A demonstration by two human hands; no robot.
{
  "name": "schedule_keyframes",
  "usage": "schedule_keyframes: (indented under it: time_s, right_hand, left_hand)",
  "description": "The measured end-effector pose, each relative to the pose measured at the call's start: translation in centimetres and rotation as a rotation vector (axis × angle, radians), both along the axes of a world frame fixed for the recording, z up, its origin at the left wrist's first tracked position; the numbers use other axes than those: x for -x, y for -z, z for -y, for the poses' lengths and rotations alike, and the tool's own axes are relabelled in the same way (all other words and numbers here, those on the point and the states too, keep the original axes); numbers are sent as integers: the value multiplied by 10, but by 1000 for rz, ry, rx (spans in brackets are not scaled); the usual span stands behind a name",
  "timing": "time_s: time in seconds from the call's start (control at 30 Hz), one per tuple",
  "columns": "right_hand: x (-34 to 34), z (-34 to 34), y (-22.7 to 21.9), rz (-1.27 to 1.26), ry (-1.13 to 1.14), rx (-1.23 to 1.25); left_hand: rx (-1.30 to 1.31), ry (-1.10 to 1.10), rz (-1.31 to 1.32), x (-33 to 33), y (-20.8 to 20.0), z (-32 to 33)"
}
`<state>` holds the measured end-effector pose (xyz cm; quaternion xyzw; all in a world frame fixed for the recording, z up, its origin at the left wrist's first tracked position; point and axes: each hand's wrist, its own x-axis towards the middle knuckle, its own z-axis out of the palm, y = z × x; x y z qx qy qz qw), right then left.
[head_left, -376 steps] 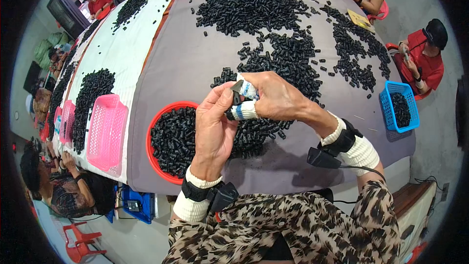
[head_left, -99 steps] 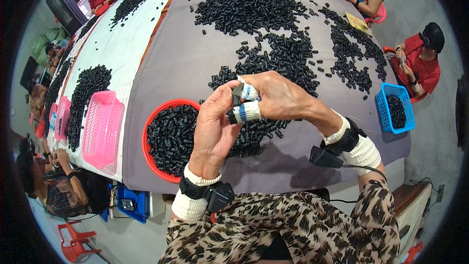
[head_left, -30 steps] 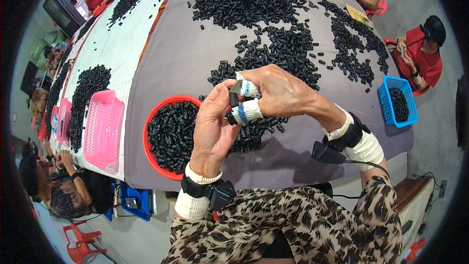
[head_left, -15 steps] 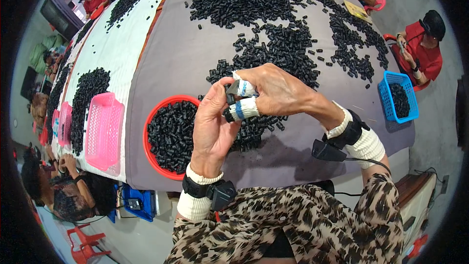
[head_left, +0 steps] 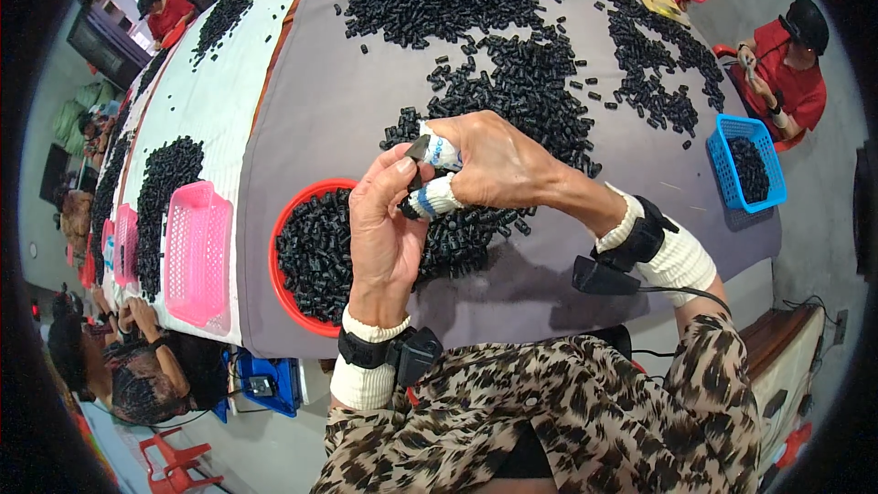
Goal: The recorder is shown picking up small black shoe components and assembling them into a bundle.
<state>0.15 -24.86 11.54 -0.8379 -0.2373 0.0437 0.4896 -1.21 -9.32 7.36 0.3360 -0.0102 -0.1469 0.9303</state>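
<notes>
Two hands meet over the table, same pose as half a second ago, only nudged slightly up and left in view. Left hand (head_left: 389,224) is closed, thumb and fingers pinching a small black piece (head_left: 416,148) at its top end. Right hand (head_left: 498,160) comes in from the right, its taped fingertips (head_left: 437,197) pressed against the same piece, so both hands grip it together, held above the near edge of the black pile. Compared with a second ago the piece sits a bit higher between the thumbs; no piece has dropped that I can see. Judgement: the fiddling on this one piece is not finished. Red round tray (head_left: 279,288) full of black pieces sits just under and left of the left hand. Loose black pieces (head_left: 521,64) spread across the grey table (head_left: 320,110). Pink basket (head_left: 197,252) further left, blue basket (head_left: 745,165) well apart at the right edge. Other people sit around the rim.
</notes>
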Motion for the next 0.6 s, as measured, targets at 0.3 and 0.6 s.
schedule_keyframes:
  time_s: [0.3, 0.6]
  right_hand:
    - [-17, 5, 23, -2, -2, 40]
    - [-12, 38, 38, -133, 153, 28]
  left_hand:
    - [-450, -330, 116, 0, 13, -49]
    - [-1069, -258, 290, -8, 57, -47]
